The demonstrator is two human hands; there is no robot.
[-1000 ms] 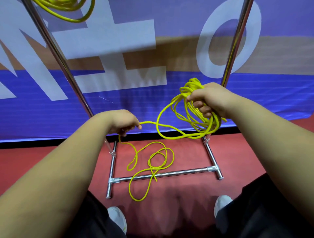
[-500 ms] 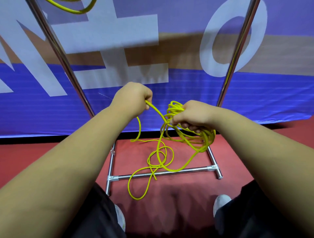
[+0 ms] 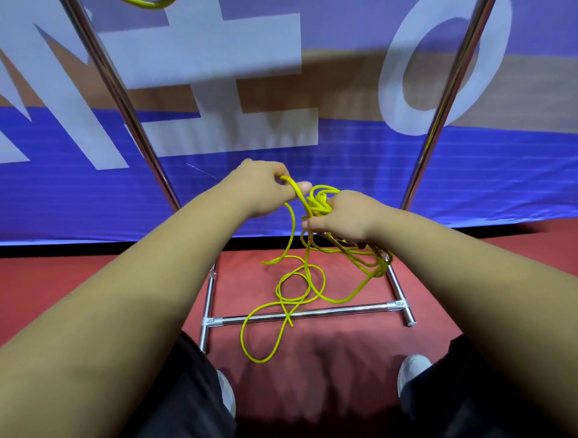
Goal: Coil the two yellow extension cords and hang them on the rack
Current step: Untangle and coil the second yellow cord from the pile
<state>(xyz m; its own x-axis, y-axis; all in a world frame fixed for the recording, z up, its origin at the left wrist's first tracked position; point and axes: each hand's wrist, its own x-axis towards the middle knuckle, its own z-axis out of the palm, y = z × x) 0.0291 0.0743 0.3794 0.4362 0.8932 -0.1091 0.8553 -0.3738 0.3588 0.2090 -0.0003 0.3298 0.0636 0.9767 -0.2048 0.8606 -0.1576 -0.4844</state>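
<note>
Two hands gather a yellow cord in front of a metal rack.

The rack [image 3: 312,313] shows only its two uprights and floor crossbar; its top is cut off by the frame. At the top edge, one short arc of a second yellow cord [image 3: 147,3] shows, and what it hangs from cannot be seen. No plug or end can be made out on the yellow cord [image 3: 308,290] being worked. The right hand [image 3: 344,219] has a closed grip round a bunch of loops, its fingers mostly hidden beneath them. The left hand [image 3: 262,189], just beside it, has a tight grip, pinching a single strand between thumb and fingers. The rest of the cord hangs down and lies in loose loops on the red floor [image 3: 359,340], crossing the crossbar.
</note>
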